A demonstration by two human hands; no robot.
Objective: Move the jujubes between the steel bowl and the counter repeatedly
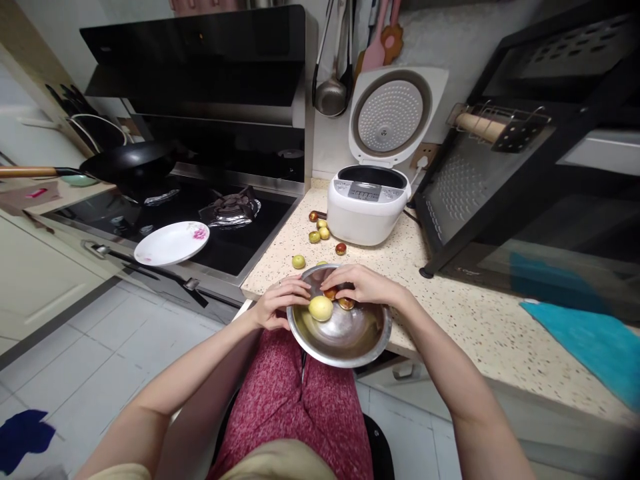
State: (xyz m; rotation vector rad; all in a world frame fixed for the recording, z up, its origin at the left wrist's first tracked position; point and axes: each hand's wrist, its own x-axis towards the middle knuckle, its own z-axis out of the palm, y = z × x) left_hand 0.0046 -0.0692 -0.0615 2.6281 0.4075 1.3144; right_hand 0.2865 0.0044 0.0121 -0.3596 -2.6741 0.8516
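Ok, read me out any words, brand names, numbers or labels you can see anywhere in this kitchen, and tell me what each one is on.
No text can be read for certain.
Rice cooker: its control panel carries a display and button labels, too small to read.
Oven: faint lettering on its lower front, too blurred to read.
Range hood: a small mark near its left edge, illegible.

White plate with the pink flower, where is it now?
The white plate sits on the front edge of the stove, left of the steel bowl, below the black wok.
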